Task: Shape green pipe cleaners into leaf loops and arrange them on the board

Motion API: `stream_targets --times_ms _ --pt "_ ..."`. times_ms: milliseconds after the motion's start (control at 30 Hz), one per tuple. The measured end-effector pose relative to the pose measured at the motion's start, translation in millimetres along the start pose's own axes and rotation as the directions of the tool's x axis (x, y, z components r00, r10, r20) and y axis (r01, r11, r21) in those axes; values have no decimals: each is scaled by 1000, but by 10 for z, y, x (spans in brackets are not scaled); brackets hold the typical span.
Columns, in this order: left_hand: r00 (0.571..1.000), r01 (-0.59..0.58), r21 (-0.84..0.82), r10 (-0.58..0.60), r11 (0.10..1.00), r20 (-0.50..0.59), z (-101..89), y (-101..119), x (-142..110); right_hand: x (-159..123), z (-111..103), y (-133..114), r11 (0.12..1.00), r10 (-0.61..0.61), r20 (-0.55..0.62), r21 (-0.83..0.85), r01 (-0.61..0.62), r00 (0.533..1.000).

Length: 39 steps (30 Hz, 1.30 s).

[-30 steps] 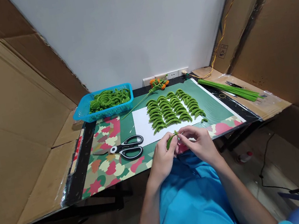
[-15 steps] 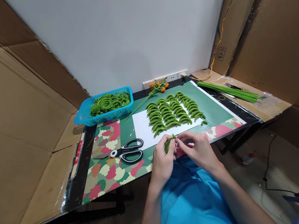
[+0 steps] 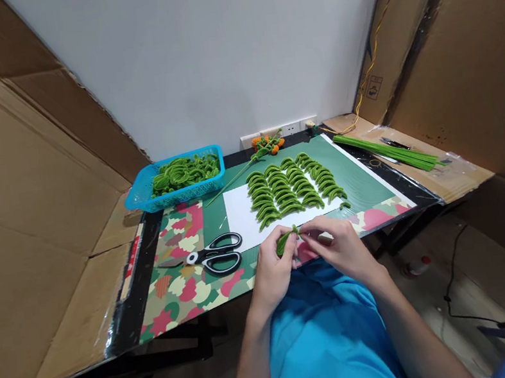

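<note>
A fuzzy green pipe-cleaner leaf [image 3: 284, 244] is pinched in my left hand [image 3: 273, 268] above the table's front edge. My right hand [image 3: 335, 246] is closed, thumb and forefinger together at the leaf's upper tip; its other fingers curl behind. Just beyond my hands, several curved green pipe-cleaner leaves [image 3: 283, 190] lie in columns on a white sheet [image 3: 239, 217]. A small green piece [image 3: 344, 205] lies apart at the near right end of the columns. Scissors [image 3: 210, 256] with black and white handles rest to the left of my hands.
A blue basket [image 3: 137, 199] of green pipe-cleaner pieces stands at the back left. Behind the columns lies a stem with orange blossoms [image 3: 268, 144]. A bundle of green pipe cleaners [image 3: 387, 152] and dark pliers [image 3: 395, 143] lie at the right. Cardboard walls [image 3: 469, 59] flank the table.
My right hand has shifted slightly and its fingers have turned a little at the leaf's tip. My left hand keeps its hold on the leaf. The things on the table stay put.
</note>
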<state>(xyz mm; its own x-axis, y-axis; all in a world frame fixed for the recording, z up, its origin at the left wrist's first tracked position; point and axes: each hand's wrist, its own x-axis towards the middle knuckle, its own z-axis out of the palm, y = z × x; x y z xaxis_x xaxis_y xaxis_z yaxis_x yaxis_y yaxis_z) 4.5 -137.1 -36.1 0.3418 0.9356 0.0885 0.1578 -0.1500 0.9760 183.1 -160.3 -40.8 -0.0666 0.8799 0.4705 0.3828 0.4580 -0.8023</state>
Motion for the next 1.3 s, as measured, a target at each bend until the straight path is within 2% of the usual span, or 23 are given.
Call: stream_targets --times_ms 133,233,367,533,800,1100,1300 --pt "1000 14 -3 -14 1000 12 -22 -7 13 51 -134 45 982 -174 27 -63 175 984" --pt "998 27 -24 -26 999 58 -49 -16 23 58 -195 117 931 -319 77 -164 327 945" --pt "989 33 -65 -24 997 143 -83 3 40 51 -219 196 856 -393 159 -296 424 906" --pt "980 57 -122 -32 991 197 -112 47 57 91 -233 209 789 -507 171 -302 535 845" --pt "950 149 -185 -89 971 299 -199 100 51 151 -237 231 703 -587 215 -343 623 781" --pt "961 139 -192 -85 972 263 -257 91 42 213 -188 226 658 -653 228 -300 690 722" --pt "957 185 -158 -141 970 254 -278 61 47 265 -223 174 611 -678 242 -339 715 694"
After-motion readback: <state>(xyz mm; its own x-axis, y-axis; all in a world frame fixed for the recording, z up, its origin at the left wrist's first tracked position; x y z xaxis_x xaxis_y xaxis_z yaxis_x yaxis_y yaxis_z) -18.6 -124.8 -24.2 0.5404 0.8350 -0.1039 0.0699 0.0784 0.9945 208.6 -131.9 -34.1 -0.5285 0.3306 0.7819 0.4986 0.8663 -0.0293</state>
